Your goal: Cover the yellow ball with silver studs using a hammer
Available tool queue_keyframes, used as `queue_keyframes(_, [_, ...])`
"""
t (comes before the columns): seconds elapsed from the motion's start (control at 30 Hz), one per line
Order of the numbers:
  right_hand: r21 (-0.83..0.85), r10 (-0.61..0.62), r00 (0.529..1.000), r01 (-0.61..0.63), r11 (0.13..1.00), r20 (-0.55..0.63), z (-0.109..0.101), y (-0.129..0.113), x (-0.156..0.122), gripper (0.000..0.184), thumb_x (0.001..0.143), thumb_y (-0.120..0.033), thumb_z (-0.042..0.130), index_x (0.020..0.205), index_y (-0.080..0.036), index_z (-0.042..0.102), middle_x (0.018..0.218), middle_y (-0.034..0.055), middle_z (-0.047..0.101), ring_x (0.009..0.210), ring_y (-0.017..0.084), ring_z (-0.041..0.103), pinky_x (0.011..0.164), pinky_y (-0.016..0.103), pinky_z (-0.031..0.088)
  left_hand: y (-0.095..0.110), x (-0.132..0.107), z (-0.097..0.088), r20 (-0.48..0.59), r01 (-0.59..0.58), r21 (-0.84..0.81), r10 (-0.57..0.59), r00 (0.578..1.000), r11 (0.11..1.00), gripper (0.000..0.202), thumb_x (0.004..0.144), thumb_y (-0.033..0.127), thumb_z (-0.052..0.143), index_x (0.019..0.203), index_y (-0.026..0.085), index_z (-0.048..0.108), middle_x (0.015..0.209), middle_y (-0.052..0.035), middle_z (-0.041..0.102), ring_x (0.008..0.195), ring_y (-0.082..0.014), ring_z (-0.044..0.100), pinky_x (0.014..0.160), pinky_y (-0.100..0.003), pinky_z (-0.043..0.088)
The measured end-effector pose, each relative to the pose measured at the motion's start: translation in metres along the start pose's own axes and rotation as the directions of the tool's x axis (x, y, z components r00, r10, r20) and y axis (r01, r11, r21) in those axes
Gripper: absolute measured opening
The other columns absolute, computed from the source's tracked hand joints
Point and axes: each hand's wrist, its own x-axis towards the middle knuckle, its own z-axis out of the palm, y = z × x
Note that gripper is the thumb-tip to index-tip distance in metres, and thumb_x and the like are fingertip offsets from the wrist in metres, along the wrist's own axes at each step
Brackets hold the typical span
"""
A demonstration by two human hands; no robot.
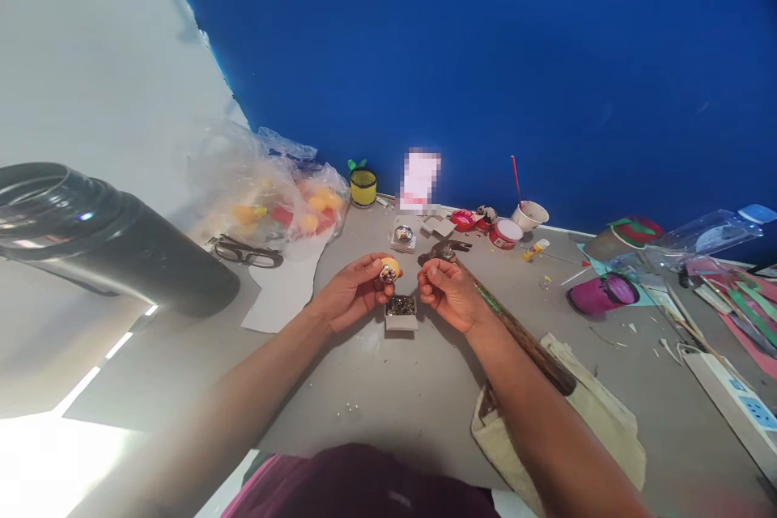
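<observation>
Between the fingertips of my left hand [358,290] is a small yellow ball [390,265], partly covered with shiny metallic studs that look like thumbtack heads. My right hand [447,289] is just to its right, thumb and forefinger pinched together; whatever they hold is too small to make out. Below and between the hands stands a small open white box [401,324] full of shiny dark-metallic pieces. Behind the hands, a silvery studded ball [403,235] rests on a small white box.
A wooden-handled hammer [515,328] lies by my right forearm, over a beige cloth [598,396]. Left are glasses [248,252], a plastic bag [285,186] and a large dark flask [133,243]. Right are a paper cup [530,215], a purple container [600,295] and a power strip [734,396].
</observation>
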Motion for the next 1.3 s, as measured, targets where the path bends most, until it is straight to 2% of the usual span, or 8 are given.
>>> queue_keyframes(0.13, [-0.052, 0.011, 0.999, -0.009, 0.999, 0.032, 0.004, 0.002, -0.003, 0.034, 0.06, -0.035, 0.096, 0.08, -0.018, 0.074, 0.071, 0.0011, 0.07, 0.058, 0.008, 0.058, 0.051, 0.019, 0.045, -0.003, -0.001, 0.003, -0.018, -0.021, 0.098, 0.023, 1.0, 0.995, 0.043, 0.078, 0.042, 0.082, 0.106, 0.013, 0.068, 0.087, -0.0036, 0.065, 0.063, -0.0105, 0.062, 0.054, -0.021, 0.05])
queue_keyframes(0.27, [-0.081, -0.037, 0.998, 0.04, 0.996, 0.047, 0.006, 0.006, -0.006, 0.028, 0.065, -0.034, 0.093, 0.08, -0.019, 0.074, 0.075, 0.0015, 0.072, 0.06, 0.01, 0.06, 0.051, 0.02, 0.046, -0.01, -0.002, 0.004, 0.01, -0.127, 0.319, 0.131, 0.991, 0.939, 0.048, 0.086, 0.062, 0.066, 0.099, 0.016, 0.063, 0.084, -0.0029, 0.064, 0.059, -0.011, 0.06, 0.051, -0.023, 0.047])
queue_keyframes(0.43, [-0.134, -0.083, 0.996, 0.087, 0.987, 0.036, 0.011, 0.007, -0.01, 0.027, 0.066, -0.034, 0.091, 0.08, -0.02, 0.073, 0.073, 0.0008, 0.072, 0.059, 0.01, 0.06, 0.051, 0.02, 0.045, -0.014, -0.006, 0.006, 0.081, -0.187, 0.538, 0.171, 0.982, 0.822, 0.048, 0.094, 0.063, 0.051, 0.111, 0.019, 0.056, 0.079, -0.0004, 0.06, 0.058, -0.0117, 0.055, 0.057, -0.027, 0.045])
queue_keyframes(0.6, [-0.189, -0.136, 0.991, 0.137, 0.972, 0.019, 0.023, 0.005, -0.015, 0.028, 0.066, -0.038, 0.09, 0.077, -0.02, 0.072, 0.07, -0.0001, 0.07, 0.059, 0.01, 0.059, 0.051, 0.022, 0.044, -0.014, -0.014, 0.013, 0.124, -0.266, 0.725, 0.26, 0.958, 0.635, 0.051, 0.099, 0.063, 0.038, 0.116, 0.019, 0.055, 0.073, 0.0029, 0.052, 0.059, -0.0118, 0.045, 0.057, -0.026, 0.038])
queue_keyframes(0.7, [-0.222, -0.147, 0.989, 0.149, 0.964, 0.026, 0.027, 0.006, -0.016, 0.028, 0.067, -0.04, 0.089, 0.077, -0.02, 0.072, 0.071, 0.0001, 0.071, 0.059, 0.011, 0.06, 0.052, 0.022, 0.044, -0.015, -0.017, 0.015, 0.145, -0.303, 0.803, 0.325, 0.935, 0.513, 0.051, 0.101, 0.061, 0.03, 0.115, 0.018, 0.055, 0.074, 0.0022, 0.053, 0.063, -0.0135, 0.045, 0.061, -0.028, 0.038])
queue_keyframes(0.8, [-0.265, -0.152, 0.988, 0.157, 0.951, 0.038, 0.028, 0.007, -0.017, 0.028, 0.067, -0.04, 0.089, 0.076, -0.02, 0.073, 0.069, 0.0, 0.07, 0.058, 0.011, 0.059, 0.052, 0.023, 0.044, -0.016, -0.018, 0.015, 0.167, -0.32, 0.844, 0.355, 0.92, 0.431, 0.051, 0.102, 0.059, 0.027, 0.111, 0.018, 0.056, 0.075, 0.001, 0.054, 0.066, -0.0149, 0.047, 0.065, -0.029, 0.038])
queue_keyframes(1.03, [-0.331, -0.146, 0.989, 0.147, 0.932, 0.028, 0.029, 0.006, -0.017, 0.03, 0.066, -0.043, 0.089, 0.076, -0.019, 0.073, 0.068, 0.0002, 0.07, 0.058, 0.011, 0.058, 0.052, 0.023, 0.045, -0.017, -0.017, 0.015, 0.183, -0.327, 0.861, 0.363, 0.914, 0.389, 0.05, 0.102, 0.058, 0.026, 0.105, 0.018, 0.055, 0.075, 0.0008, 0.054, 0.067, -0.0156, 0.046, 0.065, -0.029, 0.038])
queue_keyframes(1.3, [-0.344, -0.135, 0.99, 0.143, 0.928, 0.047, 0.027, 0.006, -0.016, 0.03, 0.068, -0.044, 0.088, 0.075, -0.019, 0.073, 0.069, 0.0008, 0.07, 0.058, 0.011, 0.057, 0.053, 0.023, 0.045, -0.017, -0.017, 0.018, 0.157, -0.311, 0.851, 0.36, 0.919, 0.423, 0.046, 0.103, 0.055, 0.027, 0.1, 0.02, 0.057, 0.074, 0.0004, 0.054, 0.065, -0.0161, 0.046, 0.065, -0.029, 0.037])
